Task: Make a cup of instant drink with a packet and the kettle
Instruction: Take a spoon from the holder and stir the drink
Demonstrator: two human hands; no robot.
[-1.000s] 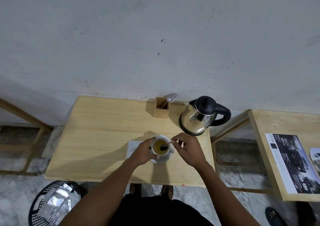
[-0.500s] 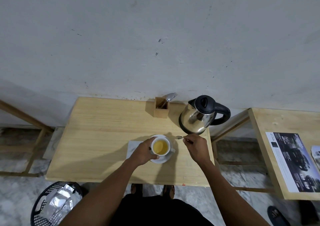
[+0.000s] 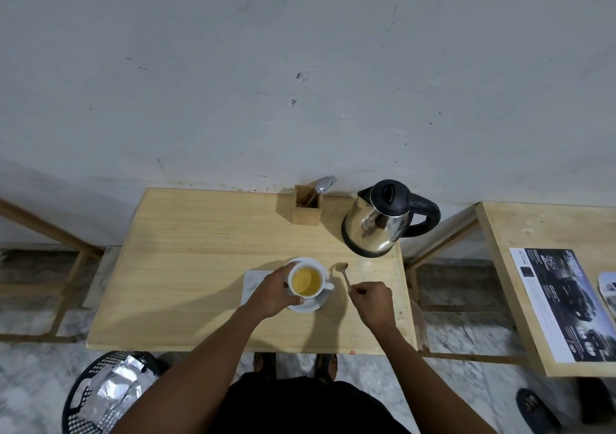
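Observation:
A white cup (image 3: 307,281) of yellow drink stands on a white saucer (image 3: 311,304) near the front of the wooden table (image 3: 186,250). My left hand (image 3: 273,292) wraps around the cup's left side. To the right, my right hand (image 3: 371,300) pinches the handle of a small spoon (image 3: 342,271), whose bowl points away, low over the table beside the saucer. The steel kettle (image 3: 375,225) with a black lid and handle sits at the table's back right.
A wooden holder (image 3: 307,208) with cutlery stands at the back by the wall. A white napkin (image 3: 254,283) lies under my left hand. A black basket (image 3: 106,393) with silver packets sits on the floor at left. A second table (image 3: 520,233) with a leaflet (image 3: 563,303) is at right.
My right hand has lifted the spoon out of the cup and carried it to the right, down beside the saucer. My left hand has stayed on the cup.

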